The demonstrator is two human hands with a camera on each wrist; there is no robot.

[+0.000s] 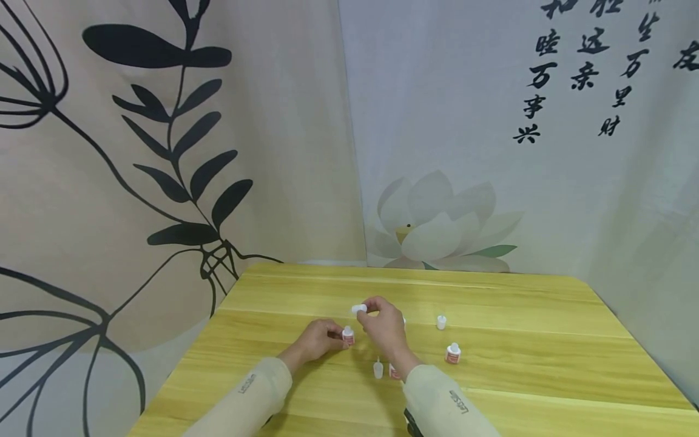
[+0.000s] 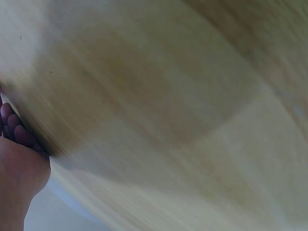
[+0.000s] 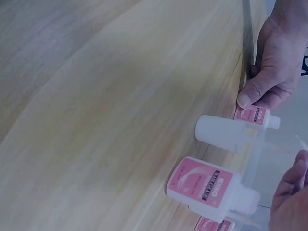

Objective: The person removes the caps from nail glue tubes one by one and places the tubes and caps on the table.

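My left hand [image 1: 319, 338] grips a small white nail glue bottle [image 1: 348, 335] with a pink label, upright at the table top. In the right wrist view the thumb of that hand lies against the label of the bottle [image 3: 251, 115]. Above and just right of it, my right hand [image 1: 384, 326] pinches a small white cap [image 1: 358, 309] by its fingertips. A thin white stem [image 3: 301, 142] shows by the right fingers in the right wrist view. At the left edge of the left wrist view, only part of my left hand [image 2: 21, 168] shows; its bottle is out of frame.
Under my right forearm stand a white cap [image 1: 378, 369], its thin stem upward, and a partly hidden bottle [image 1: 394, 372]. Further right are another bottle [image 1: 452, 353] and a white cap [image 1: 441, 322]. The wooden table [image 1: 546, 388] meets a printed curtain [image 1: 306, 152] behind.
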